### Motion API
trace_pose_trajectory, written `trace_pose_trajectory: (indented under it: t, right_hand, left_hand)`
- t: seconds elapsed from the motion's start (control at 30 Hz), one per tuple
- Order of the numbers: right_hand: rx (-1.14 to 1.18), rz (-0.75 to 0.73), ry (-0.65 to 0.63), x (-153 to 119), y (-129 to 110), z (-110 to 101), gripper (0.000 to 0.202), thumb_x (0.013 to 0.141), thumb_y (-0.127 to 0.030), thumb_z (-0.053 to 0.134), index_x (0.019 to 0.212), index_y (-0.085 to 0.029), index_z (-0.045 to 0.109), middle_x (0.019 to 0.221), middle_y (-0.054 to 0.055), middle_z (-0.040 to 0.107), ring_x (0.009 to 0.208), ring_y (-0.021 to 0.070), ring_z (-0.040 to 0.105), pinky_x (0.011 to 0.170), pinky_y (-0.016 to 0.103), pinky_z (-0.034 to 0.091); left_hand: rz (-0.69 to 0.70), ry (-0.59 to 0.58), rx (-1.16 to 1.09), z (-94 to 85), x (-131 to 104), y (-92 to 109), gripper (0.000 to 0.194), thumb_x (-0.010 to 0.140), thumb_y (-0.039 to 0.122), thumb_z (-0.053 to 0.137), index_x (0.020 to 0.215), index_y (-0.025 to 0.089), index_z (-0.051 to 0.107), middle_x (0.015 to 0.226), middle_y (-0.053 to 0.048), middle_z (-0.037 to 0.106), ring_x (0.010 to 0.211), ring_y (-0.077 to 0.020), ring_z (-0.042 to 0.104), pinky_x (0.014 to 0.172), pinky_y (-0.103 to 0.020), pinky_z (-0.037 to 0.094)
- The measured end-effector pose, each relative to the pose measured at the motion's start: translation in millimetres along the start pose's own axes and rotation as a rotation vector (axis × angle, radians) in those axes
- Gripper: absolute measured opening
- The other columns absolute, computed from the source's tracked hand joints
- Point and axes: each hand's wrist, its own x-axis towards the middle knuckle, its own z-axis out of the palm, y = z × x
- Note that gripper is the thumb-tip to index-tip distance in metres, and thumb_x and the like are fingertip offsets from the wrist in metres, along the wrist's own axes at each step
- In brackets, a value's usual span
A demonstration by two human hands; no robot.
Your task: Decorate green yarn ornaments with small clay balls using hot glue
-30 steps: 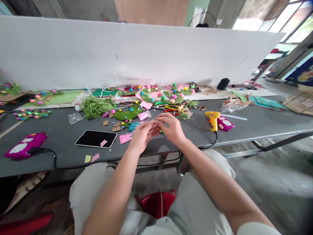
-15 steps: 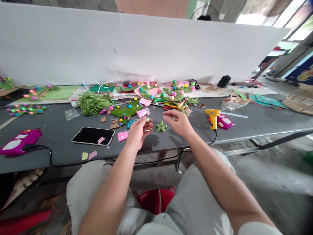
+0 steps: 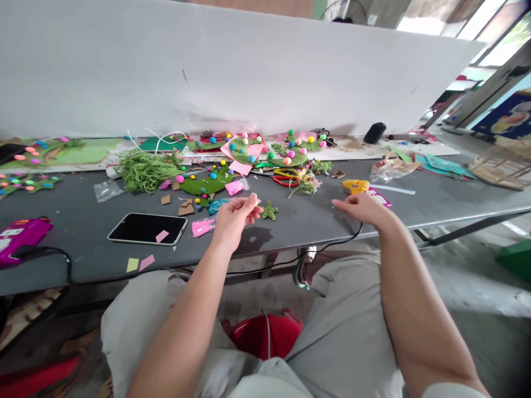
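My left hand (image 3: 233, 221) is closed in a pinch above the table's front edge. Between its thumb and fingertips is a small pale green pom-pom (image 3: 256, 202), mostly covered by the thumb. A green fuzzy star-shaped piece (image 3: 269, 210) lies just right of those fingertips. My right hand (image 3: 365, 210) is over the handle of a yellow glue gun (image 3: 354, 186), its thumb stretched to the left. The other fingers and the handle are hidden, so whether it grips the gun does not show. Under the gun sits a purple-pink device (image 3: 381, 197).
A phone (image 3: 148, 229) lies left of my left hand, near pink packets (image 3: 203, 226) and green yarn (image 3: 145, 170). Green felt pieces with pom-poms (image 3: 246, 150) line the back by a white board (image 3: 249, 72). A black cable (image 3: 323, 247) runs along the front edge.
My right hand has moved right, from beside the star-shaped piece to the glue gun. My left hand keeps its pinch on the pom-pom, which is now more covered. The view has shifted slightly.
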Motion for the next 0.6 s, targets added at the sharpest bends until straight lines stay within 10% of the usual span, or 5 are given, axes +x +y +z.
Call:
trace_pose_trajectory:
  t: [0.13,0.23,0.43,0.6]
  right_hand:
    - [-0.087,0.179,-0.008,8.6,31.3,-21.6,0.048,0.099,-0.058,0.063,0.077,-0.015,0.067,0.069,0.004,0.066,0.057,0.0115,0.057,0.059,0.028,0.05]
    - [-0.113,0.247,0.009,22.8,38.8,-22.0,0.04,0.105,-0.053,0.058,0.097,-0.015,0.069,0.087,0.003,0.07,0.069,0.0108,0.063,0.069,0.028,0.057]
    - [-0.116,0.282,0.145,50.6,45.2,-12.6,0.053,0.084,-0.064,0.074,0.059,-0.019,0.063,0.06,0.007,0.065,0.062,0.0213,0.064,0.066,0.036,0.049]
    - [-0.072,0.236,0.259,59.8,46.8,-2.9,0.033,0.073,-0.042,0.083,0.06,-0.021,0.061,0.065,0.008,0.065,0.078,0.0295,0.07,0.072,0.039,0.051]
  left_hand:
    - [0.022,-0.009,-0.012,3.8,1.1,-2.0,0.044,0.065,0.041,0.096,0.1,0.018,0.082,0.103,-0.01,0.082,0.087,-0.0173,0.073,0.076,-0.027,0.055]
    - [-0.001,0.007,-0.012,4.8,3.2,-3.7,0.044,0.075,0.055,0.087,0.092,0.015,0.081,0.085,-0.01,0.079,0.072,-0.0163,0.07,0.066,-0.027,0.053]
    - [0.044,0.063,0.047,-1.4,3.2,-6.0,0.042,0.068,0.049,0.094,0.088,0.017,0.077,0.081,-0.005,0.076,0.07,-0.0137,0.067,0.063,-0.024,0.048]
    - [0.048,-0.031,0.13,-0.3,2.1,-5.9,0.046,0.08,0.059,0.08,0.099,0.017,0.077,0.091,-0.01,0.079,0.078,-0.0202,0.073,0.069,-0.03,0.055]
